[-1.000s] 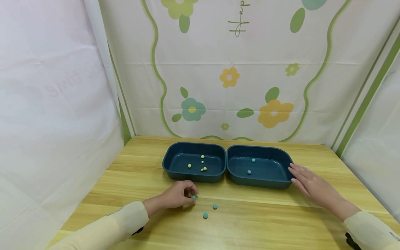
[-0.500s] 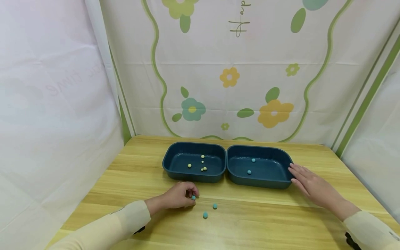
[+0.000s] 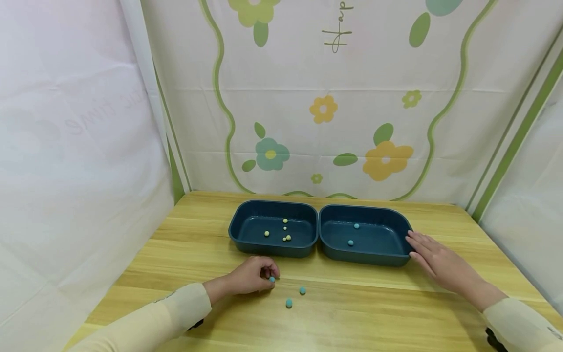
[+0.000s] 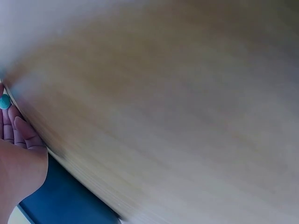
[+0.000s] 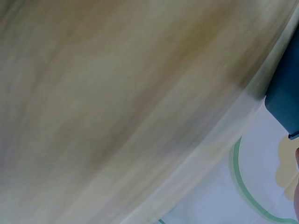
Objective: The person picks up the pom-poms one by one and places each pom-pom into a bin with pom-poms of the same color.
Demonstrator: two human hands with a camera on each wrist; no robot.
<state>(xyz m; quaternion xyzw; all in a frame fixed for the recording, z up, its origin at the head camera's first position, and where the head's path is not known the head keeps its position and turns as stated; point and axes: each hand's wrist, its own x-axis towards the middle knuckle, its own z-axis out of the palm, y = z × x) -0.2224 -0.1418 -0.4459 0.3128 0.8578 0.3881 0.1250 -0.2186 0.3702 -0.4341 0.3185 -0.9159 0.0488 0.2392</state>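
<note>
In the head view my left hand is low over the table in front of the left tray. It pinches a small blue ball between thumb and fingers; the left wrist view catches the same ball at the fingertips. Two more blue balls, one farther and one nearer, lie on the wood just right of that hand. With straight fingers, my right hand touches the outer end of the right tray. Only a sliver of it shows in the right wrist view.
The left tray, dark blue, stands against the right one and contains several pale yellow balls. Inside the right tray are two blue balls. Behind the wooden table hangs a flowered cloth, with white cloth at both sides.
My left hand has shifted very slightly to the right, and the blue ball at its fingertips shows a little more clearly. The right hand, trays and other balls have stayed put.
</note>
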